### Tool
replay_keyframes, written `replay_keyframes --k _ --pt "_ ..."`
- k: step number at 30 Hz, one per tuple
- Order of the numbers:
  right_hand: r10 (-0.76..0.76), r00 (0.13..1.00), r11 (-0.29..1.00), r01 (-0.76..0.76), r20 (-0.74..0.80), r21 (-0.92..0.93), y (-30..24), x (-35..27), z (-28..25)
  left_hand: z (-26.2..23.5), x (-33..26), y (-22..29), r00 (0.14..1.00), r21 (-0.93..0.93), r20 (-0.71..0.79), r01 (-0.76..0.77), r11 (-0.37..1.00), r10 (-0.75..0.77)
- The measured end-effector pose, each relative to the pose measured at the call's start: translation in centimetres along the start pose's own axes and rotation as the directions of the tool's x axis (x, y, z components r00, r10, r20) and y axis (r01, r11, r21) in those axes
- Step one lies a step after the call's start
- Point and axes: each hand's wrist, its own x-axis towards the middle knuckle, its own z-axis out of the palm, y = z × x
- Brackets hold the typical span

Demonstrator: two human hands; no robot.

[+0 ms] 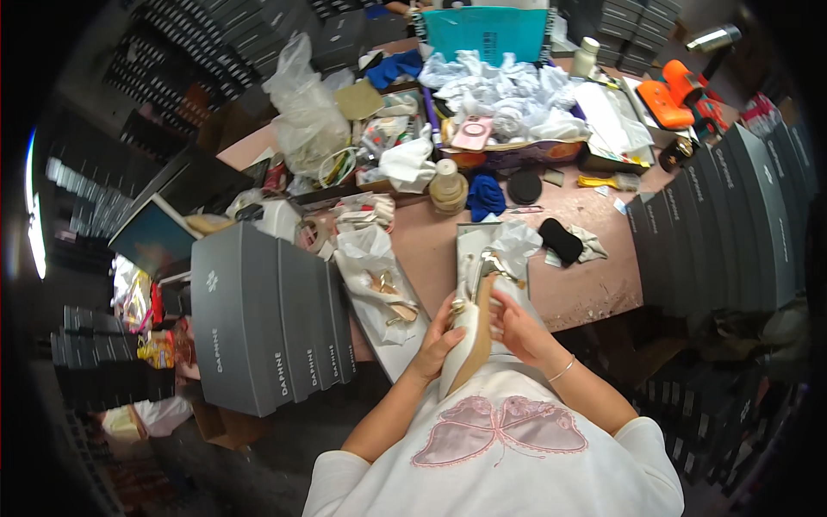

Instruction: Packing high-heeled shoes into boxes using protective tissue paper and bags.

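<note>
A white high-heeled shoe [469, 340] with a tan sole and a gold heel is held upright against my chest, sole facing me. My left hand [439, 340] grips its left side near the toe end. My right hand [517, 323] holds its right edge, fingers on the sole. Just beyond the shoe lies an open shoe box [482, 237] lined with white tissue paper. To the left, a second pair of gold-strapped shoes [388, 293] rests on tissue in another open box.
Several grey shoe boxes [267, 323] stand on edge at my left, and another row [732, 215] at my right. The pink worktable [586, 284] carries a black pad [562, 239], tape rolls [448, 185], blue cloth [487, 196], crumpled tissue [508, 103] and a plastic bag [306, 108].
</note>
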Motion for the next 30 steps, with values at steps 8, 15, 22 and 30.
replay_keyframes --k 8,15,22,30 --pt "0.059 0.992 0.969 -0.031 -0.108 0.247 0.9 0.2 -1.6 -8.3 1.0 5.3 0.921 0.997 0.069 -0.057 -0.043 0.384" --pt "-0.015 0.994 0.999 0.02 -0.105 0.049 0.0 0.6 -1.3 -19.1 3.5 2.5 0.95 0.845 0.154 0.015 -0.534 0.271" --pt "-0.153 0.983 0.97 0.131 -0.1 -0.203 -3.9 -0.2 -0.8 -9.4 -0.3 12.8 0.989 0.994 0.054 -0.065 0.082 0.138" --pt "-0.069 0.996 0.855 0.088 0.057 -0.511 -5.7 1.2 1.0 -6.2 -0.4 4.1 0.986 -0.246 0.146 -0.042 0.968 0.08"
